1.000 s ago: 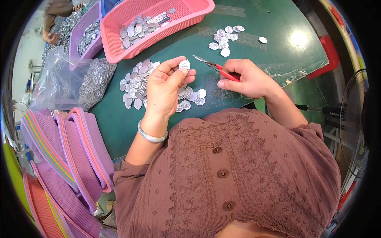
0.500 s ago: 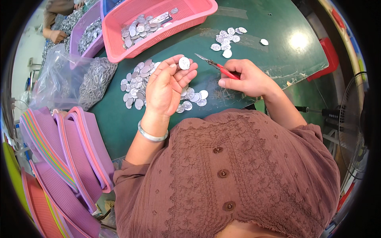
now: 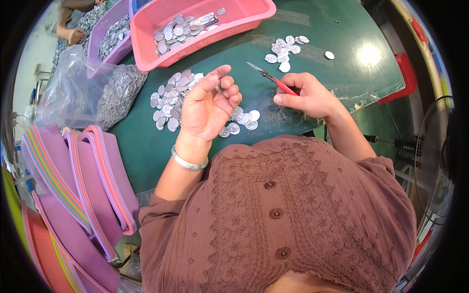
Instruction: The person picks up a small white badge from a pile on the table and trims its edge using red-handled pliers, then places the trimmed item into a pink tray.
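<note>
Above the table my left hand (image 3: 207, 107) is turned palm up, its thumb and curled fingers closed on a silver oval medal (image 3: 219, 89). The medal shows nearly edge-on, mostly hidden by the fingers. To its right, my right hand (image 3: 309, 96) grips red-handled needle-nose pliers (image 3: 271, 78), whose pointed jaws aim up and left, apart from the medal. Beside and partly behind my left hand lies a heap of similar medals (image 3: 172, 100). A smaller cluster of medals (image 3: 246, 118) sits between my hands, close to my body.
At the far side stands a pink basket (image 3: 205, 49) holding more medals, beside a purple basket (image 3: 110, 36). A clear bag of metal links (image 3: 119, 95) lies at left. Medals (image 3: 283, 49) are scattered far right. Stacked baskets (image 3: 93, 185) stand lower left; another person's hand (image 3: 74, 36) is upper left.
My left fingers have curled and turned the medal from face-on to nearly edge-on. The pliers have shifted slightly right with my right hand, still held.
</note>
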Motion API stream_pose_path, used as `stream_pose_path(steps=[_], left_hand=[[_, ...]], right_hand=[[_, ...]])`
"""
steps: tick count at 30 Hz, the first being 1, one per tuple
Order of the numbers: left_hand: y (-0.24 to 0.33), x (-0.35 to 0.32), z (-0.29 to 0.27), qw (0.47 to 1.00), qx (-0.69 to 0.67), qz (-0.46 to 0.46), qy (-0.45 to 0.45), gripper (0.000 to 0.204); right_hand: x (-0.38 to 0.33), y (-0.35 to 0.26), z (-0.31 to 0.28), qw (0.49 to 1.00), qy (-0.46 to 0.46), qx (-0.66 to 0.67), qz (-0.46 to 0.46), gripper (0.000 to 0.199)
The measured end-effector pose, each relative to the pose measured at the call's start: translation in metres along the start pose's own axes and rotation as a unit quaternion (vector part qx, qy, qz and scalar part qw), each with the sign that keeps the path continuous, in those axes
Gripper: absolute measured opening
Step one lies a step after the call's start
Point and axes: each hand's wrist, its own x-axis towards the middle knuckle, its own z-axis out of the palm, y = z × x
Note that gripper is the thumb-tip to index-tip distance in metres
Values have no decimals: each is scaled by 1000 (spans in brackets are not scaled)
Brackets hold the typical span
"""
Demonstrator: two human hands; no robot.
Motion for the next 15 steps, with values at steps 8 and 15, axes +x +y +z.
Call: stream_pose_path(steps=[8,15], left_hand=[[5,-2,8,995,-42,-54,-72,76],[16,2,15,998,-5,-34,-55,70]], right_hand=[[0,-2,0,999,-1,34,32,35],[0,-1,-2,999,-7,22,38,32]])
